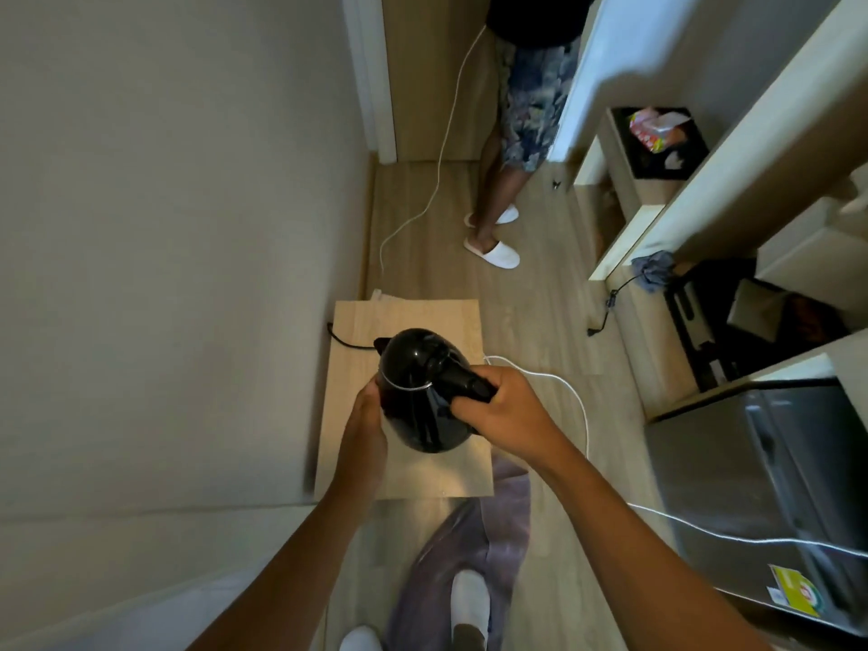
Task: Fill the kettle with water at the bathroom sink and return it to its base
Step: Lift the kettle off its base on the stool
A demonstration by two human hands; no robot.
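A glossy black kettle with its lid closed is held over a small light wooden table set against the left wall. My right hand is wrapped around the kettle's handle. My left hand is pressed flat against the kettle's left side. The spout points away from me. A black power cord runs from behind the kettle to the wall. The base is hidden under the kettle, so I cannot tell whether the kettle rests on it.
Another person in white slippers stands ahead in the narrow passage. A white cable trails across the wooden floor. A small grey fridge and open shelving line the right side. A bin sits further back.
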